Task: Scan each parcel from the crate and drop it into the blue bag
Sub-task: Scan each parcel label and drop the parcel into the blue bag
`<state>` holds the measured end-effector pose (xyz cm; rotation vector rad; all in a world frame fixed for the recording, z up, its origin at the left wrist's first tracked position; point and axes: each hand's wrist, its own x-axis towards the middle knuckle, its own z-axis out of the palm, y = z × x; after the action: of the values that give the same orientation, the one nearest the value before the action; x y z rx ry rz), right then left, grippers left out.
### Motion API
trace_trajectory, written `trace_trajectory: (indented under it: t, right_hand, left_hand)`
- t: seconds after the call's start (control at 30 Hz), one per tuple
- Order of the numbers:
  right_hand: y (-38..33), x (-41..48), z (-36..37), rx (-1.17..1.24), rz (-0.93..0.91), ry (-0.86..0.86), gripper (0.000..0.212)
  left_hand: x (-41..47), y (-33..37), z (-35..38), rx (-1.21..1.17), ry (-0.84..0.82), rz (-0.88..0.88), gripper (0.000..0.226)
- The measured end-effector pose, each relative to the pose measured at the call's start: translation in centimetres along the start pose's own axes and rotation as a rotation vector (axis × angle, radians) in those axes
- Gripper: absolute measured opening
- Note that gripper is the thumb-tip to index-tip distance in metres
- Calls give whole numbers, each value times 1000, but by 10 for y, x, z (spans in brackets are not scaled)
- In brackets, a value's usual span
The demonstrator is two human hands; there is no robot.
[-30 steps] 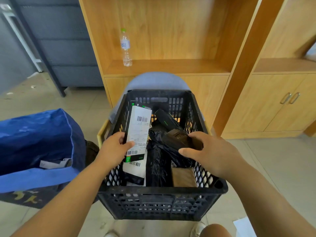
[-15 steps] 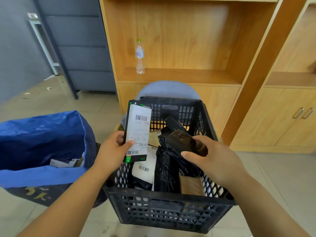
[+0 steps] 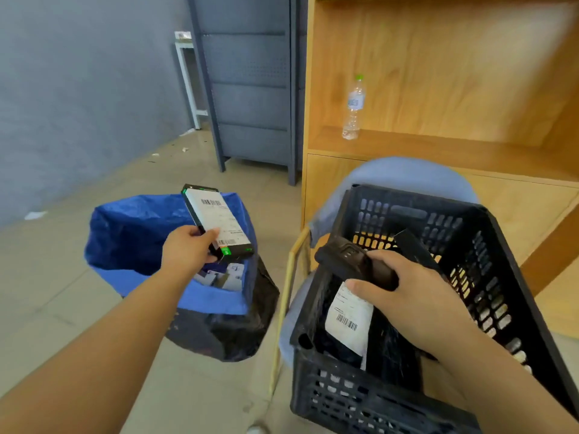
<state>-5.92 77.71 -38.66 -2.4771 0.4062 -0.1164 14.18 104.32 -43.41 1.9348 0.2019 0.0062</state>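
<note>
At far left stood a matt grey wall (image 3: 62,104) above a floor (image 3: 47,292) of pale, smooth tiles. The blue bag (image 3: 134,233), of crinkled woven plastic with a glossy sheen, sat on the floor with its mouth wide open; small white and pale parcels (image 3: 225,277) lay inside it. The left hand (image 3: 188,250) reached over the bag, fingers and thumb curled round the lower end of a boxed parcel (image 3: 219,223). This parcel was a slim rectangular carton, black with green marks at its corners, its upper face covered by a white shipping label bearing a barcode; it was held tilted in the air above the bag's open mouth, touching only the hand. A wrinkled black plastic sack (image 3: 232,336) bulged against the bag's right side. Behind these stood a grey metal cabinet (image 3: 250,89) with perforated panels. Further right, a chair (image 3: 404,173) with rounded blue-grey fabric padding and a light wooden frame carried the crate (image 3: 488,277), a black rigid plastic box with slotted lattice walls. The right hand (image 3: 416,296) hung over the crate with its fingers wrapped round a black handheld scanner (image 3: 354,264), blocky and matt. Under it, inside the crate, lay a black mailer (image 3: 351,317) of shiny film with a white barcode label. A clear plastic water bottle (image 3: 353,108) with a green cap stood upright on the wood-grain shelf unit (image 3: 438,73).
</note>
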Motion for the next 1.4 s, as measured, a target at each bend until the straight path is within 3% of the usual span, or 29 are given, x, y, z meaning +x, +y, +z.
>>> trace_trajectory:
  t: [0.1, 0.23, 0.43, 0.67, 0.97, 1.03, 1.13, 1.23, 1.4]
  right_hand:
    - [-10, 5, 6, -5, -10, -12, 47]
    - [-13, 8, 7, -3, -9, -3, 47]
    - [5, -1, -7, -26, 57, 34, 56]
    - [38, -34, -39, 18, 135, 110, 54]
    - [99, -62, -70, 52, 256, 197, 59]
    - [112, -61, -76, 46, 284, 201, 62]
    - [132, -55, -87, 23, 311, 214, 71]
    - [149, -48, -96, 14, 332, 228, 62]
    - [172, -36, -104, 1, 360, 240, 63]
  left_hand:
    - [22, -5, -9, -37, -13, -74, 27]
    - [13, -11, -2, 86, -121, -28, 46]
    - [-27, -2, 21, 220, -256, 168, 12]
    - [-91, 33, 61, 206, -377, 390, 9]
    - [-133, 36, 167, 505, -675, 477, 13]
    - [-135, 39, 197, 582, -700, 481, 19]
    - [-127, 38, 246, 683, -728, 444, 47]
    - [-116, 35, 291, 705, -722, 329, 72]
    - [-110, 36, 338, 767, -587, 135, 92]
